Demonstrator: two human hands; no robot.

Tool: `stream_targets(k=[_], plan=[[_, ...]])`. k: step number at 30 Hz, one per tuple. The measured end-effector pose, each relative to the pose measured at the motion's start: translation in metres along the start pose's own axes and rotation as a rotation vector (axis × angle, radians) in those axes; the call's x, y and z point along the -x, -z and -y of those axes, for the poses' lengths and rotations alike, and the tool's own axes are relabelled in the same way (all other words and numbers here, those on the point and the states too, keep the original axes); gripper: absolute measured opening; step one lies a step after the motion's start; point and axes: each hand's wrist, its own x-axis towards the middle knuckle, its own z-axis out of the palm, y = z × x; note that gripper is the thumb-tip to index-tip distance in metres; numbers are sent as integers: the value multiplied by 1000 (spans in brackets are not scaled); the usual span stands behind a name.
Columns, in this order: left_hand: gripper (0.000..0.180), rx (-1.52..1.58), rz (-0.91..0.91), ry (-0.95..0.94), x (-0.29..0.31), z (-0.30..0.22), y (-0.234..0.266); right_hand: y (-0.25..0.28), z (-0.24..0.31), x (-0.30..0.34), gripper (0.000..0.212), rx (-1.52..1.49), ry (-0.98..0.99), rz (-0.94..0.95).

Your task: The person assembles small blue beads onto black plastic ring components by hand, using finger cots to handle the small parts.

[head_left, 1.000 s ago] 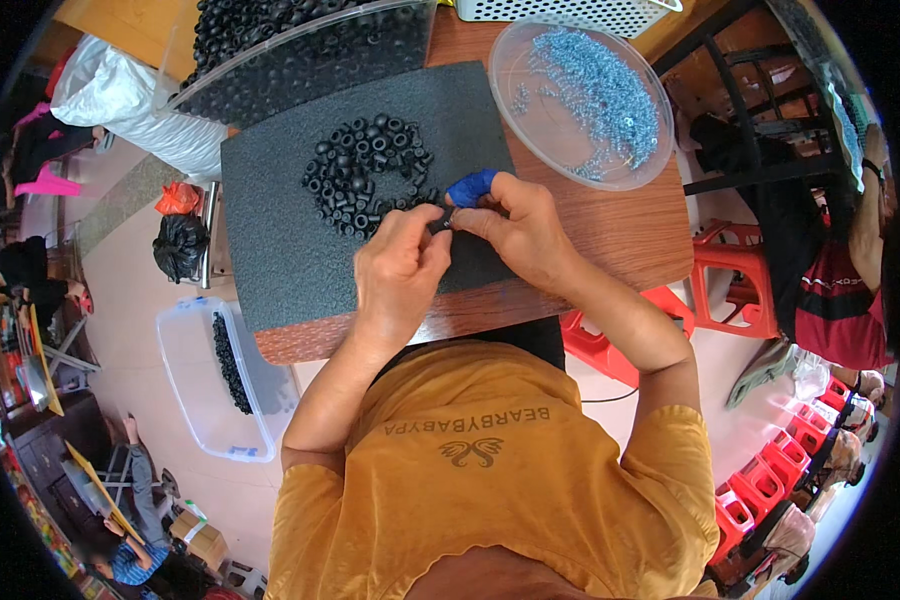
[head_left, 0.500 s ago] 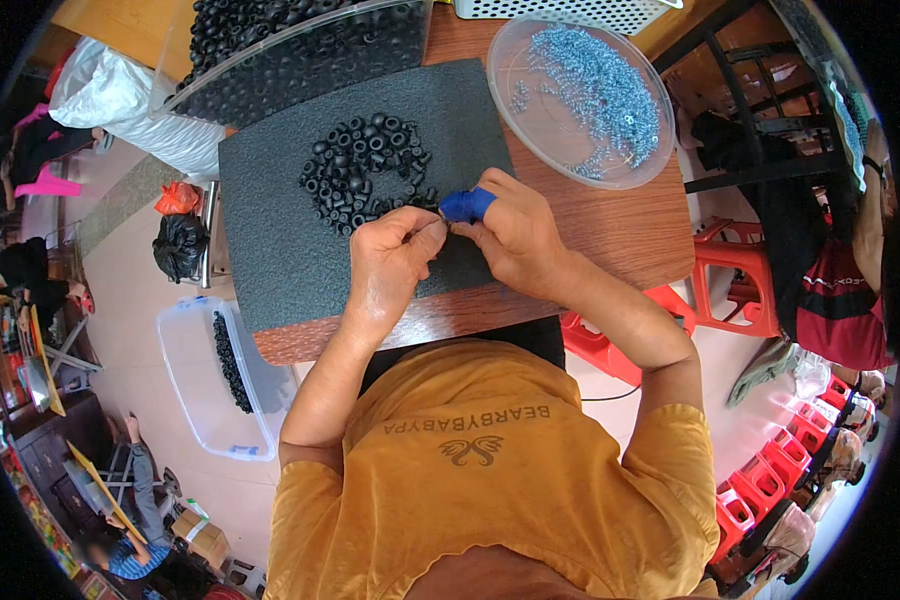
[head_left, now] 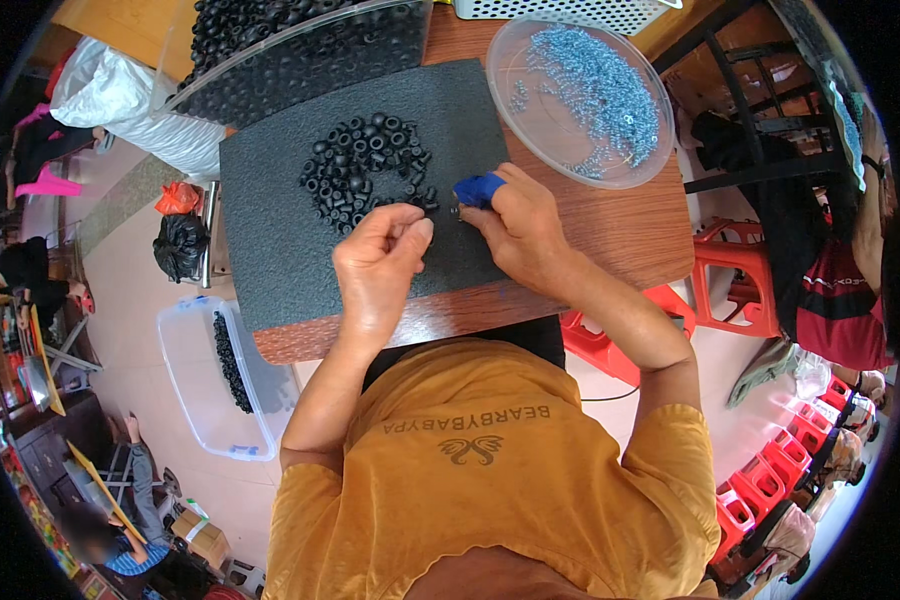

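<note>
My left hand (head_left: 378,262) is closed in a pinch above the near part of the dark textured mat (head_left: 280,270); what lies between its thumb and fingers is hidden. To its right, my right hand (head_left: 523,228) pinches something tiny at its fingertips, too small to name. A blue wrap (head_left: 478,190) covers its index finger. Just beyond my left hand lies a loose pile of small black hollow caps (head_left: 355,170). Farther right, a round clear plastic tray (head_left: 515,110) holds many tiny blue shiny pieces (head_left: 610,85).
A big clear bin (head_left: 300,75) full of black caps stands at the far left of the wooden table (head_left: 610,225). Behind the tray is a white perforated basket (head_left: 570,8). On the floor are a clear box (head_left: 195,400) at left and red stools (head_left: 735,285) at right.
My hands, together at the fingertips before, have moved apart. The left has shifted slightly left and nearer, the right slightly to the right.
</note>
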Motion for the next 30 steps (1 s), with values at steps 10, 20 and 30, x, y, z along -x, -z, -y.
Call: stream_targets(k=[10, 20, 30], plan=[[12, 615, 61, 184, 1, 4, 4, -13, 32, 2, 21, -117, -105, -73], [18, 659, 85, 105, 7, 9, 2, -14, 38, -2, 17, -51, -79, -32], [20, 662, 104, 156, 12, 21, 7, -14, 40, 0, 18, -131, -251, 20]])
